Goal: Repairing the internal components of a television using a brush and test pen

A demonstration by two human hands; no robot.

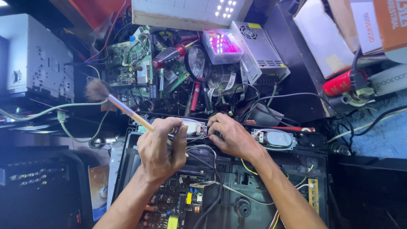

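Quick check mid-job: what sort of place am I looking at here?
Most likely an electronics repair bench: an opened black device chassis with bare circuit boards, a green loose circuit board, and a red-handled screwdriver among tangled cables.

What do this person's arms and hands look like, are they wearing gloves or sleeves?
No gloves and no sleeves in view. Both forearms come up from the bottom edge bare as far as the picture shows. The left hand and right hand are bare too, with no ring, watch or wristband that I can make out.
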